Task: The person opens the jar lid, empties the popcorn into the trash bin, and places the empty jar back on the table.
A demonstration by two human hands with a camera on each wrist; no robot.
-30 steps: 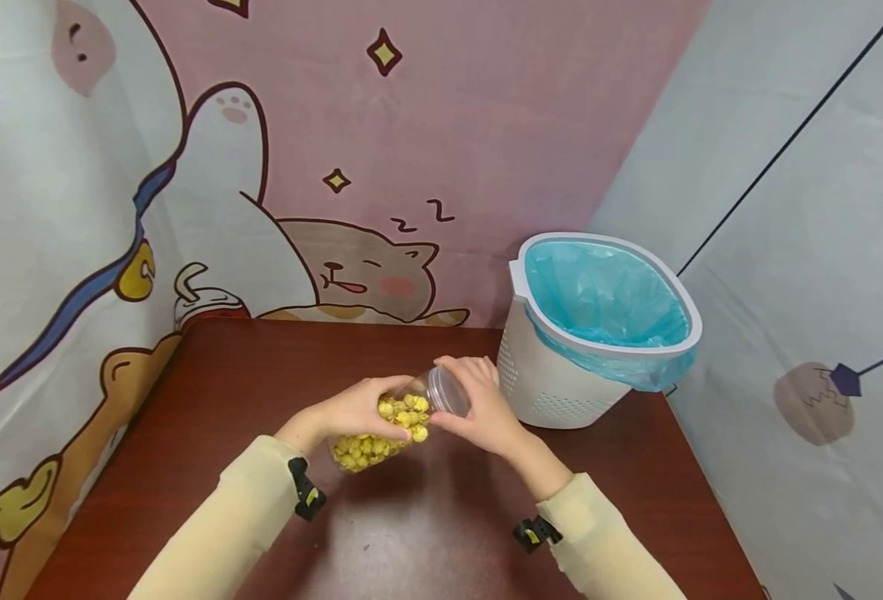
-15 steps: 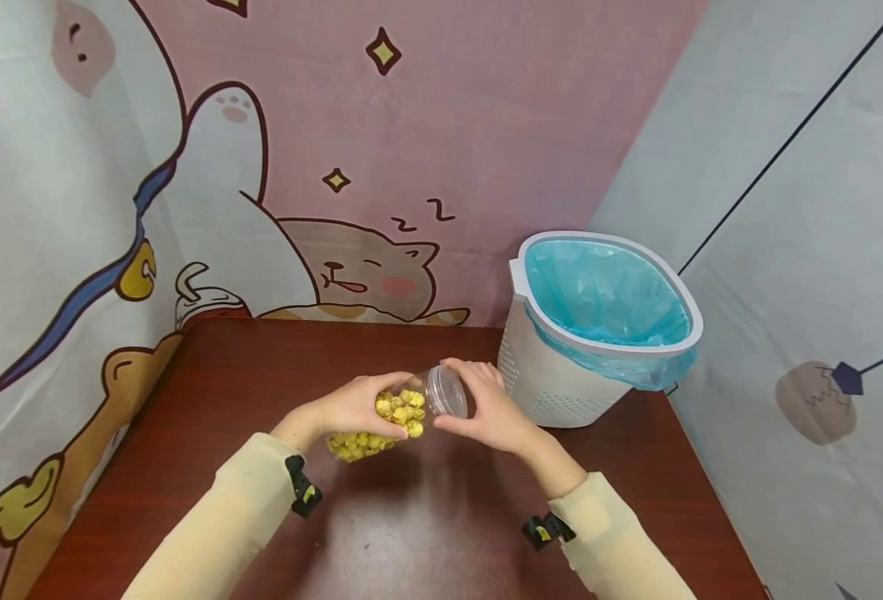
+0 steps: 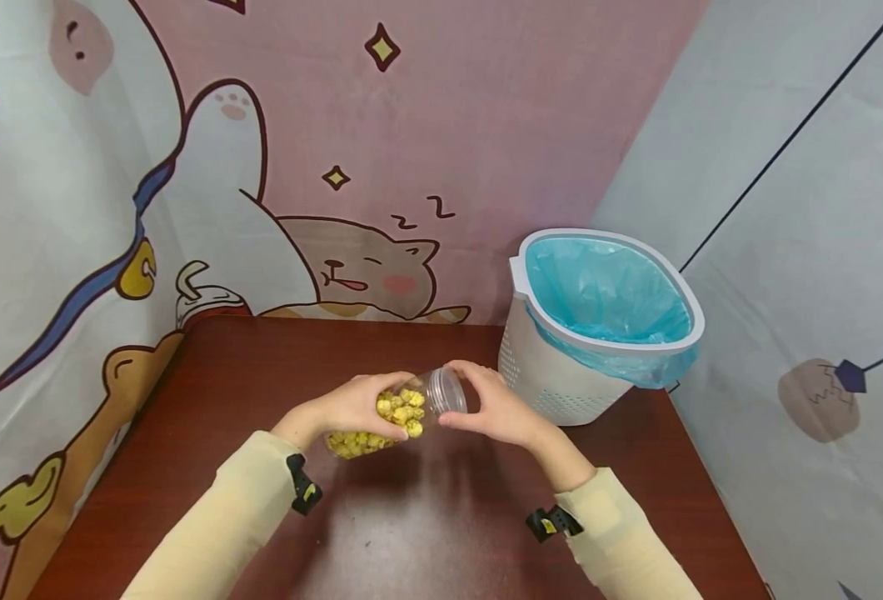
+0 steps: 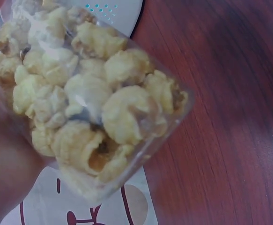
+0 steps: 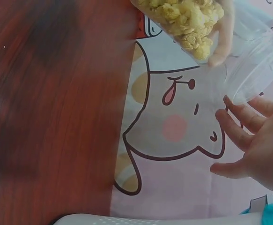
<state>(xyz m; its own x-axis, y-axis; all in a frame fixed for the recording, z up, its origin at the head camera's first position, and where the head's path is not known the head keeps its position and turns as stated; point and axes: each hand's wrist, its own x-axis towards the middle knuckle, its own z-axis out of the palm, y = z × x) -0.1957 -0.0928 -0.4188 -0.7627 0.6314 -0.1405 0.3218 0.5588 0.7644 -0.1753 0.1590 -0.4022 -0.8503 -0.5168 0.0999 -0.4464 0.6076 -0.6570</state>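
A clear plastic jar of yellow popcorn (image 3: 400, 407) is held tilted above the table, its lidded end raised toward the right. My left hand (image 3: 355, 407) grips the jar's body, thumb in front and fingers behind. In the left wrist view the jar's base fills much of the picture, with popcorn (image 4: 87, 93) pressed against the clear wall. At the other end, my right hand (image 3: 497, 404) holds the clear ridged lid (image 3: 447, 392) between thumb and fingers. The right wrist view shows its fingers (image 5: 241, 117) at the lid's edge, some spread away from it.
To the right stands a white perforated basket (image 3: 561, 400) lined with a blue plastic bag (image 3: 606, 292). A brown wooden table (image 3: 411, 517) lies below the hands. Cartoon-printed cloth (image 3: 486, 125) rises behind and beside it.
The jar has tipped slightly flatter, its base rising a little. My right hand has shifted slightly right and turned about the lid, while the left hand keeps its grip.
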